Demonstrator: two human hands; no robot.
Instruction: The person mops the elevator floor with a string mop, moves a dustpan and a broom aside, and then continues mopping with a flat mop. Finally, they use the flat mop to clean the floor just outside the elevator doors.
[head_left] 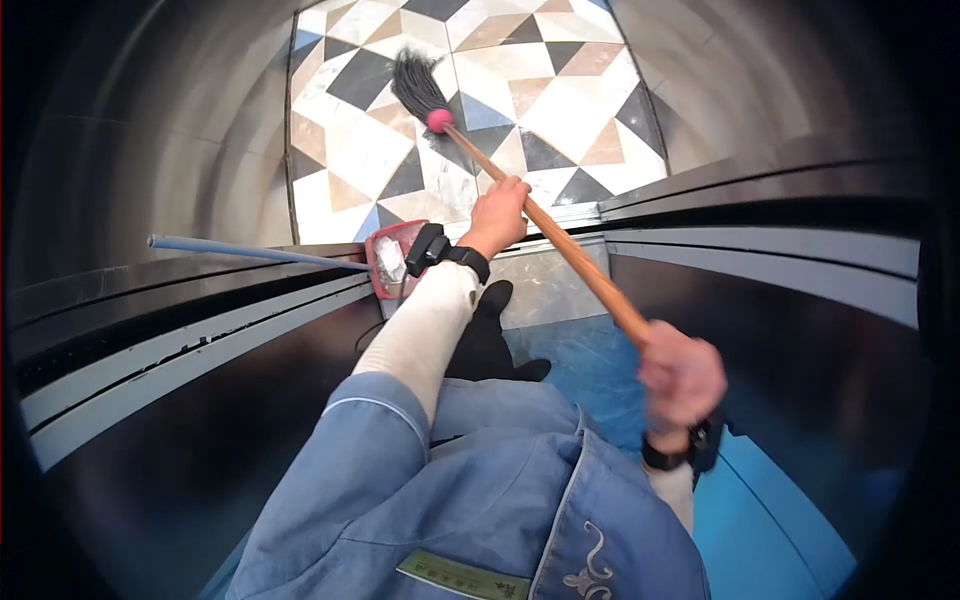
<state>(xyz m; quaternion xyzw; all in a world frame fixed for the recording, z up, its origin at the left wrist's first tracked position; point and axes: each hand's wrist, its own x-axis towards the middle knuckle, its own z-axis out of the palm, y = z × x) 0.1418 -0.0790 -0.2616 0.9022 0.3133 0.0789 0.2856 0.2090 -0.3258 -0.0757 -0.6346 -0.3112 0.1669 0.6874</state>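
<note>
A broom [575, 250] with a wooden handle, a pink collar and dark bristles slants from lower right to upper left. Its bristles [418, 85] rest on the patterned tile floor. My left hand [497, 217] is wrapped around the middle of the handle. Near the handle's top end, my right hand [682, 375] grips it, slightly blurred. Beside my left wrist is a pink dustpan [375, 262] holding crumpled white material. Its long blue-grey handle [250, 252] extends to the left. The wrist strap and its device partly cover the dustpan.
Dark metal door tracks and panels [750, 215] flank a narrow opening on both sides. My dark shoes [497, 298] stand near the threshold, over a blue floor [590, 360]. Beyond lies the geometric tile floor [550, 95] between curved grey walls.
</note>
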